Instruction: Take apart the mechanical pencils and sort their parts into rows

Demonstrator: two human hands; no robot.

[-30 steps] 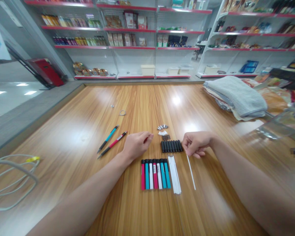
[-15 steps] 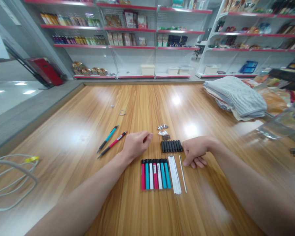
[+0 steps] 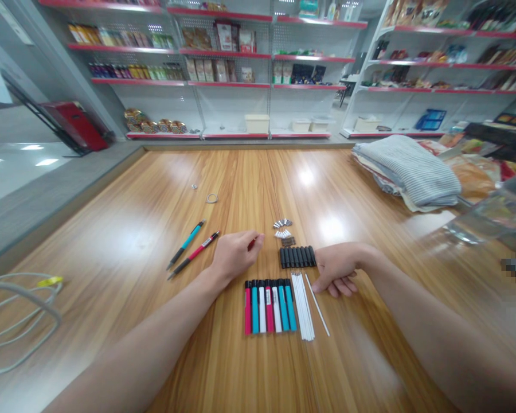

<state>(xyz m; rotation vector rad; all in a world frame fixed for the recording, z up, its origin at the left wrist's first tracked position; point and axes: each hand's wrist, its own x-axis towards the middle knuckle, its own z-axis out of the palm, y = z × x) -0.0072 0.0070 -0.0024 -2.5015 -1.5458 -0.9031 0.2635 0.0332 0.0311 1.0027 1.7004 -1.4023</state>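
My left hand [image 3: 237, 253] rests on the table with its fingers curled closed; whatever may be inside them is hidden. My right hand [image 3: 336, 268] lies with loosely bent fingers apart, its thumb touching a single white pen refill [image 3: 319, 307] near the upper end. Left of that refill is a bundle of white refills [image 3: 302, 307]. A row of pen barrels [image 3: 268, 307] in pink, blue and white sits beside them. Above are black rubber grips [image 3: 296, 257], small springs [image 3: 288, 242], white plastic pieces [image 3: 282, 234] and silver tips [image 3: 282, 223].
A blue pen [image 3: 186, 244] and a pink pen [image 3: 193, 256] lie left of my left hand. Farther off is a small cable ring [image 3: 212, 198]. A coiled cable [image 3: 21, 292] lies at left, folded cloth [image 3: 410, 172] at right. Stocked shelves [image 3: 223, 53] stand behind the table.
My right hand has moved slightly left, and the upper end of the single refill has shifted left with it, so the refill now slants. My left hand has stayed still.
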